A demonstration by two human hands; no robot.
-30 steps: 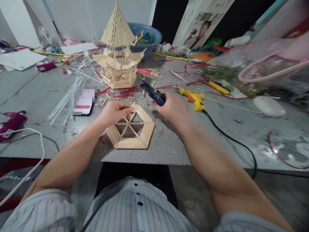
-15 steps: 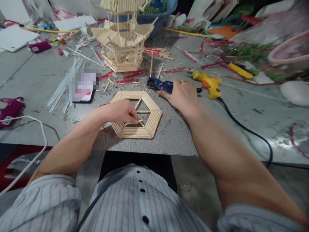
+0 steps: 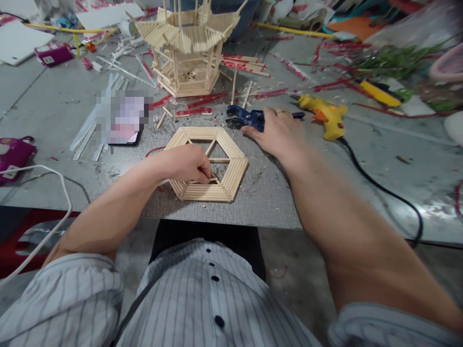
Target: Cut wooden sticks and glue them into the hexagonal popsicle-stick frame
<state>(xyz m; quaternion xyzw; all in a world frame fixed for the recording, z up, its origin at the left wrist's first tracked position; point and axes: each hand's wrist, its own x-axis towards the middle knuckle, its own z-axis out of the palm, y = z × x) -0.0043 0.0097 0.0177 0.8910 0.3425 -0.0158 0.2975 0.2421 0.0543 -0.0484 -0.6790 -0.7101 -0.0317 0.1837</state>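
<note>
A flat hexagonal frame of wooden sticks (image 3: 237, 174) lies near the table's front edge, with thin spokes crossing its middle. Over its opening is my left hand (image 3: 190, 164), fingers pinched around a short wooden stick (image 3: 213, 179) whose tip shows past them, low among the spokes. To the right and farther back, my right hand (image 3: 282, 132) rests over dark blue pliers (image 3: 246, 117), its thumb along the near side and fingers over the handles. The jaws point left, and two loose sticks lie just behind them. Part of the frame is hidden under my left hand.
A stick-built pagoda model (image 3: 186, 58) stands at the back. Right of the pliers lies a yellow glue gun (image 3: 327, 115) with a black cord. A phone (image 3: 128, 118) and clear glue sticks (image 3: 90, 125) lie at left. Red wrappers (image 3: 206, 100) and scraps litter the table.
The view has shifted slightly, so the table sits higher in it. My left hand has lowered the short stick a little toward the frame's spokes. My right hand stays on the pliers.
</note>
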